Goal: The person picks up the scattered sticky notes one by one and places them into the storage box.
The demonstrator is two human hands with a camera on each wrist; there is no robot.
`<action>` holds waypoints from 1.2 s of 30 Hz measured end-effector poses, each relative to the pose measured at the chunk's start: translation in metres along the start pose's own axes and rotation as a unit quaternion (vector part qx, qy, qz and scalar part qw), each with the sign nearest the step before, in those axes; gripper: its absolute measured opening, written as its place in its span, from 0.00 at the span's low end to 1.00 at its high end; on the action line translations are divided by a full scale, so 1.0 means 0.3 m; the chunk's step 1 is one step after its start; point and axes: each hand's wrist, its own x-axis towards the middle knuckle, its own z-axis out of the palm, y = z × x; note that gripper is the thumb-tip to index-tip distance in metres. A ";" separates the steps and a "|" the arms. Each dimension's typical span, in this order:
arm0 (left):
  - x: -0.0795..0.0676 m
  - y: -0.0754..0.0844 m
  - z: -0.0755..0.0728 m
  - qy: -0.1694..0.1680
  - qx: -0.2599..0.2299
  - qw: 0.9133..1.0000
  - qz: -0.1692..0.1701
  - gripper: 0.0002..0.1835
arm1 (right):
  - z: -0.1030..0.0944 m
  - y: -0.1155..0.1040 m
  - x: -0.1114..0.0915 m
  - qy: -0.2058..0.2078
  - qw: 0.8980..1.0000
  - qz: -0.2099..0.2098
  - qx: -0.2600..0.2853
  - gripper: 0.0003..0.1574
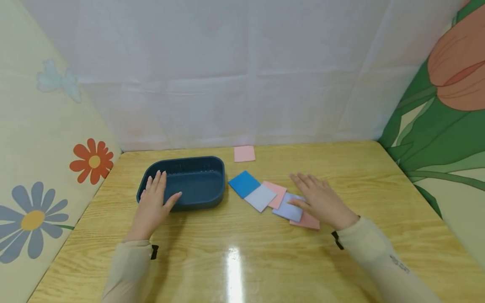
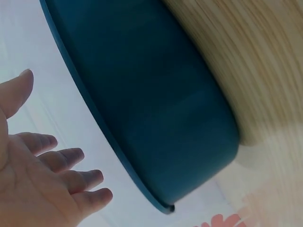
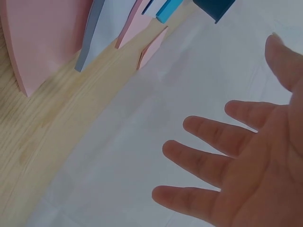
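My left hand (image 1: 151, 206) hovers over the near left side of a dark blue rectangular basin (image 1: 195, 204), its fingers extended and holding nothing. In the left wrist view the basin's outer wall (image 2: 156, 94) stands apart from the spread fingers. My right hand (image 1: 318, 200) is held above the right end of a row of overlapping square pads, fingers straight, palm empty. The row runs from a blue square (image 1: 244, 184) through a white square (image 1: 260, 198), a pink square (image 1: 275, 191) and a lavender square (image 1: 288, 208) to another pink square (image 1: 308, 221), partly hidden under the lavender one.
A separate pink square (image 1: 244, 153) lies at the back edge of the wooden table (image 1: 204, 252). Behind the table hangs a white cloth (image 1: 227, 84). Flower-printed panels (image 1: 22, 126) stand at the left and right sides.
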 end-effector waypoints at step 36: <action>0.035 -0.150 -0.045 -0.050 -0.060 0.995 -0.067 0.48 | 0.024 0.046 -0.028 -0.023 0.999 0.007 0.024 0.42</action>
